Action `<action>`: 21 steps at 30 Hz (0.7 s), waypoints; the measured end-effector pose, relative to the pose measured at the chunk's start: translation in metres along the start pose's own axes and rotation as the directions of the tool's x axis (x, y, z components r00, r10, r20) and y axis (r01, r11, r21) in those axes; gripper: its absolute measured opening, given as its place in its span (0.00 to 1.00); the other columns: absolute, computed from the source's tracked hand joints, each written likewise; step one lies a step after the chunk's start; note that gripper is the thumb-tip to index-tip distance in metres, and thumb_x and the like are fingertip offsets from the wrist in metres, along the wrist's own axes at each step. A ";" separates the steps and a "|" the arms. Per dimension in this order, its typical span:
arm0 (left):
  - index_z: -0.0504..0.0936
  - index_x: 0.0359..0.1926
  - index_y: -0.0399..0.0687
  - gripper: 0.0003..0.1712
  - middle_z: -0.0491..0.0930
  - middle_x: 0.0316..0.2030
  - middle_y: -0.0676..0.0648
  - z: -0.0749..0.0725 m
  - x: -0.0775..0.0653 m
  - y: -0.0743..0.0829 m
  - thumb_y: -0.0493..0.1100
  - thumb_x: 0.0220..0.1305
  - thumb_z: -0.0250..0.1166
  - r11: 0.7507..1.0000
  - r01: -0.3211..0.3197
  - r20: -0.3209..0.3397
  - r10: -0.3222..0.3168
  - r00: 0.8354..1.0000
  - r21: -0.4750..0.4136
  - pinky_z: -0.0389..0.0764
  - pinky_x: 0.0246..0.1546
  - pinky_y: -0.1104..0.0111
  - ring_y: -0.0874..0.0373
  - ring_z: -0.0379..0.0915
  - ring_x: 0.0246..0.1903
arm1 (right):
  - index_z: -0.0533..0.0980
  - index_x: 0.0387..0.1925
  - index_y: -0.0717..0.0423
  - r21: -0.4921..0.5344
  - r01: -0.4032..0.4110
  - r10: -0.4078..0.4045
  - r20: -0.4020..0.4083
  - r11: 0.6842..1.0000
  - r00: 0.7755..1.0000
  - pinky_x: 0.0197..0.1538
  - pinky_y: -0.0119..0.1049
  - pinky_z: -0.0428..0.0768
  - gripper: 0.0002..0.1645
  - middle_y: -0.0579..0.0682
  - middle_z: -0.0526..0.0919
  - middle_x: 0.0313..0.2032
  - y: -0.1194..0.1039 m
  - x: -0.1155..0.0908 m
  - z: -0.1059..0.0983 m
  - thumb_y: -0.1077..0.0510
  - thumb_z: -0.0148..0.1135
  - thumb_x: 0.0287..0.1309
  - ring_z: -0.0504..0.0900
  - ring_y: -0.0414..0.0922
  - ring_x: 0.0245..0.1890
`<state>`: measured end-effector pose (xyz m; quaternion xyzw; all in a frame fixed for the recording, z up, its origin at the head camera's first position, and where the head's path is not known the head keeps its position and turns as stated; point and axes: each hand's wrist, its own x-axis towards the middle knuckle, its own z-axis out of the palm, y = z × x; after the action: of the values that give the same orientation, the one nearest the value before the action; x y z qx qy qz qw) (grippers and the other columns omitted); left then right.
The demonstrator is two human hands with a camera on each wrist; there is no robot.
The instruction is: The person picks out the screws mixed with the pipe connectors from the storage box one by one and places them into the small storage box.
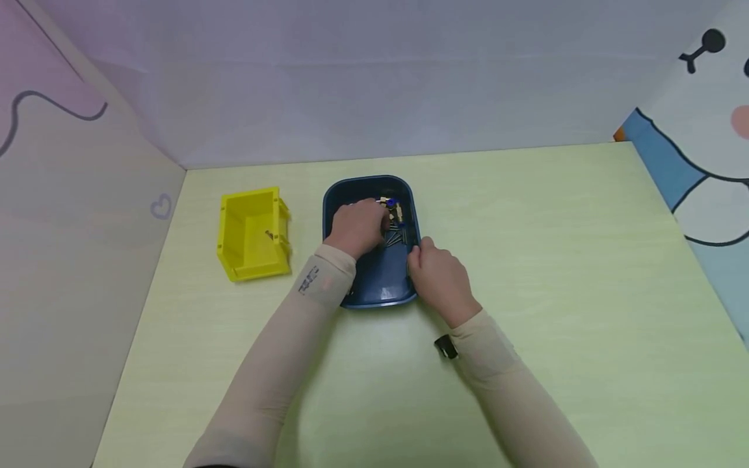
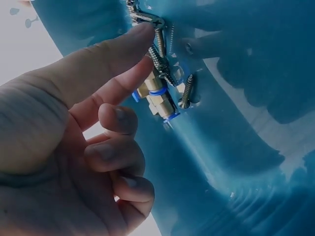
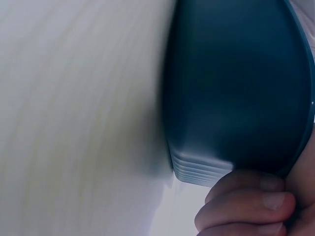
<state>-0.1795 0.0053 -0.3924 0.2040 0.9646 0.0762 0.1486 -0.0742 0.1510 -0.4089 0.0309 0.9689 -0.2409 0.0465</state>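
A dark blue tray [image 1: 380, 286] stands in the middle of the table, with several screws [image 1: 395, 238] and brass fittings with blue rings [image 2: 160, 98] inside. My left hand [image 1: 359, 227] reaches into it from the left. In the left wrist view, its thumb and index finger close around one end of a screw [image 2: 158, 60] at the pile, while the other fingers curl loosely. My right hand [image 1: 441, 279] grips the tray's right rim, fingers curled under the edge in the right wrist view. A yellow bin [image 1: 251, 270] stands left of the tray, with a small screw [image 1: 269, 234] inside.
The pale table [image 1: 556, 260] extends to both sides and in front of the tray. A white wall panel [image 1: 380, 97] rises along the back edge, and printed panels stand at left and right. A small black object [image 1: 446, 346] shows at the right wrist.
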 end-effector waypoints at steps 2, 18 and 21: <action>0.88 0.43 0.56 0.13 0.81 0.41 0.52 0.000 0.000 0.000 0.48 0.56 0.76 1.000 -0.002 -0.002 0.002 1.000 0.013 0.77 0.46 0.57 0.56 0.73 0.38 | 0.68 0.32 0.59 0.000 0.001 -0.001 0.001 1.000 1.000 0.21 0.47 0.71 0.19 0.57 0.74 0.19 0.000 0.000 0.000 0.51 0.40 0.73 0.76 0.54 0.20; 0.89 0.40 0.54 0.10 0.86 0.38 0.52 0.001 -0.003 0.002 0.48 0.57 0.74 1.000 0.017 0.036 -0.018 0.999 0.020 0.76 0.47 0.54 0.55 0.76 0.34 | 0.69 0.32 0.59 -0.004 0.000 0.000 -0.003 1.000 1.000 0.22 0.49 0.72 0.19 0.58 0.75 0.20 0.000 0.001 0.001 0.50 0.40 0.73 0.77 0.56 0.20; 0.89 0.40 0.54 0.09 0.86 0.37 0.51 0.002 -0.003 0.003 0.47 0.59 0.72 0.999 0.017 0.047 -0.019 0.999 0.035 0.76 0.47 0.55 0.55 0.77 0.33 | 0.69 0.32 0.59 -0.007 0.000 0.000 -0.002 1.000 1.000 0.22 0.49 0.72 0.19 0.58 0.75 0.20 0.000 0.002 0.001 0.50 0.40 0.72 0.77 0.55 0.20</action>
<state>-0.1754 0.0073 -0.3925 0.1996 0.9638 0.0532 0.1686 -0.0756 0.1509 -0.4102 0.0309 0.9698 -0.2376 0.0457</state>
